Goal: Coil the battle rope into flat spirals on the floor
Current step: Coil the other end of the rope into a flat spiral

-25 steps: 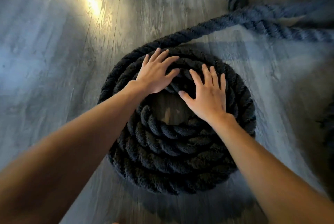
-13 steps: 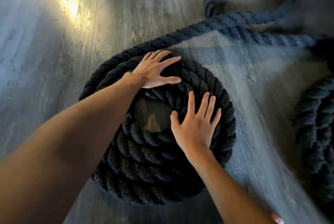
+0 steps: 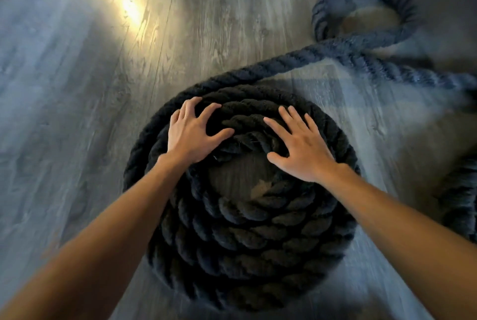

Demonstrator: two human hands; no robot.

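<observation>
We have both hands spread flat on the far side of the coil at the centre of the frame: left hand and right hand open, pressing rather than gripping, likely to keep the turns snug and flat. Loose rope trails toward the upper right across the floor, not yet wound in.

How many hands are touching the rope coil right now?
2. The left hand lies flat on the coil at its far-left turns; the right hand lies flat on its far-right turns.
</observation>
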